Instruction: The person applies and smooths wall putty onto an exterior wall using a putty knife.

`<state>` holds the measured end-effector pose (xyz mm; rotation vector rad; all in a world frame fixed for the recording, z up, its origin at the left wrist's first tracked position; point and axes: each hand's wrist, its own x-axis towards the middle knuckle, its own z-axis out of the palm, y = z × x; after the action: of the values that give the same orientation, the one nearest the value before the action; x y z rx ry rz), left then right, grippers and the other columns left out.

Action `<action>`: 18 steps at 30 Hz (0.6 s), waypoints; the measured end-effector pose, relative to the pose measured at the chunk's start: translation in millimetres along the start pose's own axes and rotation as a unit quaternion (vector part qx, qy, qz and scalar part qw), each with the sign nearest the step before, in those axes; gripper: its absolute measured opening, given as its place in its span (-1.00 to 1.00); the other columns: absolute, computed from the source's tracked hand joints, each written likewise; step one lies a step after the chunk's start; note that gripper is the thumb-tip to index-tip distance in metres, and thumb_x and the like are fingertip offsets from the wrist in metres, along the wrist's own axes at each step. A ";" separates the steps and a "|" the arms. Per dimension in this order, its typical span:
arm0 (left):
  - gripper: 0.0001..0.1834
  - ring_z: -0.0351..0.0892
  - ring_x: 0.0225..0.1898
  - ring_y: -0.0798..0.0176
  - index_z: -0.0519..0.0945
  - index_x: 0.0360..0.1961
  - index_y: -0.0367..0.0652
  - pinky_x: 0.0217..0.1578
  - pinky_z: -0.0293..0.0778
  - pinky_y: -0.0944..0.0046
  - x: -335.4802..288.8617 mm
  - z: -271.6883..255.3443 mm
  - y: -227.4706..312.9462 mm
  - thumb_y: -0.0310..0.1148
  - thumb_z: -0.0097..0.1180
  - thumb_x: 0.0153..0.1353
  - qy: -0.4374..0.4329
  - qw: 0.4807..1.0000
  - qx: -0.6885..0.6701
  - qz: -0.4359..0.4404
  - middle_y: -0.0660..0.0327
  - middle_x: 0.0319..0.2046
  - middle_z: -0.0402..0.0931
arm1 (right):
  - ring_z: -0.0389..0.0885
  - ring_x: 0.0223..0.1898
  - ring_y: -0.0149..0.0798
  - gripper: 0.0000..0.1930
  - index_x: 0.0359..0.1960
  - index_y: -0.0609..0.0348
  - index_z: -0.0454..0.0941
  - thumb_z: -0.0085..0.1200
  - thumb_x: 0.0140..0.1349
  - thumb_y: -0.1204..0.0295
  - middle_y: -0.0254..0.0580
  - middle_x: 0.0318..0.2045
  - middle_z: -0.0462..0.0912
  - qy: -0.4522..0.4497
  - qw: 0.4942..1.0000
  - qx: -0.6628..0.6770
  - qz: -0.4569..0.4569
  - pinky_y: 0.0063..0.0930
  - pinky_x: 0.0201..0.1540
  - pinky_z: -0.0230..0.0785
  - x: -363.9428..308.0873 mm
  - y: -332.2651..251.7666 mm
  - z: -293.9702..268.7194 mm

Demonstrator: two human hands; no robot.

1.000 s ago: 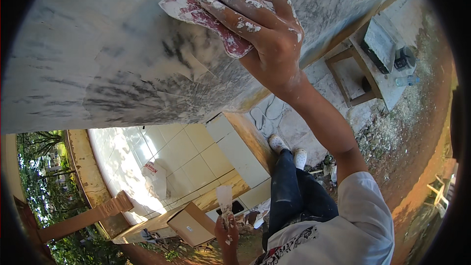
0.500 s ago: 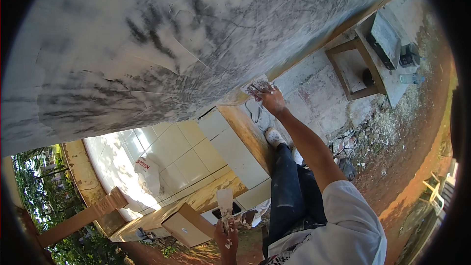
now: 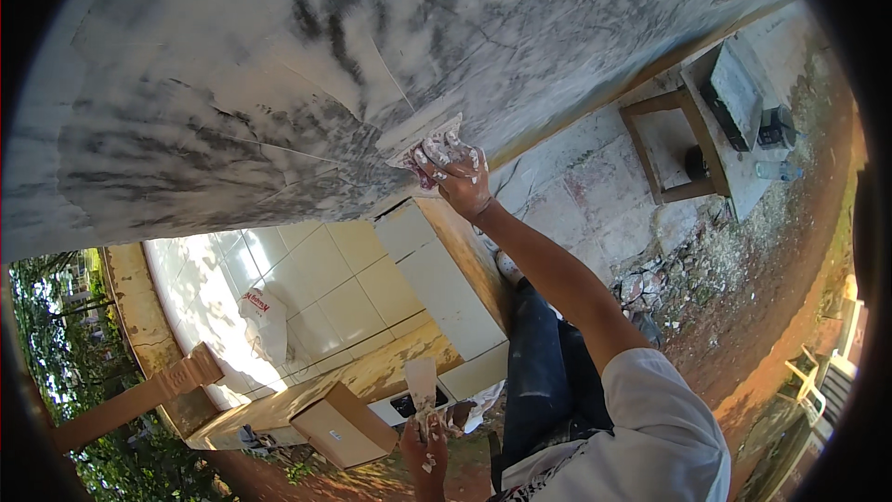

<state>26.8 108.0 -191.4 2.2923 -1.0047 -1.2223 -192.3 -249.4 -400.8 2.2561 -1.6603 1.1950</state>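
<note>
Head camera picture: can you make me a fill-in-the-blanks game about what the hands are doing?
1. The right hand presses a flat scraper against the streaky grey and white ____.
2. The left hand holds a second ____, blade pointing up.
3. Both hands are spotted with ____ paste.
4. Left of the left hand sits a brown cardboard ____.

Missing words: wall; scraper; white; box
</note>
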 end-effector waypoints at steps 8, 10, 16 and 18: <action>-0.73 0.40 -0.60 0.45 0.50 -0.24 -0.29 -0.65 0.29 0.36 2.6 -16.8 -18.4 -0.24 0.09 0.38 0.041 0.999 0.028 -0.019 0.30 -0.58 0.45 | 0.56 -0.10 -0.04 -0.42 0.08 -0.19 0.61 0.31 -0.11 0.41 -0.41 -0.16 0.66 0.059 0.995 0.080 0.022 -0.02 0.04 0.24 23.0 -55.1 -91.9; -0.73 0.40 -0.60 0.45 0.50 -0.24 -0.28 -0.65 0.29 0.37 -5.8 -20.2 -15.4 -0.23 0.08 0.39 0.043 0.998 0.010 -0.045 0.31 -0.58 0.44 | 0.57 -0.13 -0.09 -0.43 0.09 -0.19 0.61 0.31 -0.09 0.40 -0.43 -0.24 0.65 0.124 0.987 0.099 0.001 0.00 0.02 0.24 58.0 -78.6 -120.2; -0.73 0.40 -0.59 0.46 0.51 -0.19 -0.27 -0.60 0.30 0.38 2.0 -5.3 -5.8 -0.23 0.07 0.39 0.014 1.000 0.007 0.015 0.33 -0.57 0.43 | 0.57 -0.11 -0.17 -0.47 0.06 -0.18 0.63 0.22 -0.05 0.50 -0.41 -0.37 0.60 -0.058 0.997 -0.016 0.041 0.05 0.04 0.27 -15.7 -0.4 -9.5; -0.72 0.40 -0.59 0.46 0.51 -0.19 -0.28 -0.60 0.29 0.38 1.3 -5.4 -13.0 -0.22 0.07 0.39 0.005 0.999 0.024 0.027 0.33 -0.58 0.43 | 0.57 -0.09 -0.15 -0.47 0.06 -0.18 0.64 0.18 -0.05 0.53 -0.38 -0.34 0.62 -0.094 0.994 -0.015 0.052 0.08 0.08 0.27 -47.7 8.7 -12.6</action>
<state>37.2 115.9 -196.9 2.2890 -1.0967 -1.1751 -211.0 -210.0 -425.3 2.3551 -1.8695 0.9957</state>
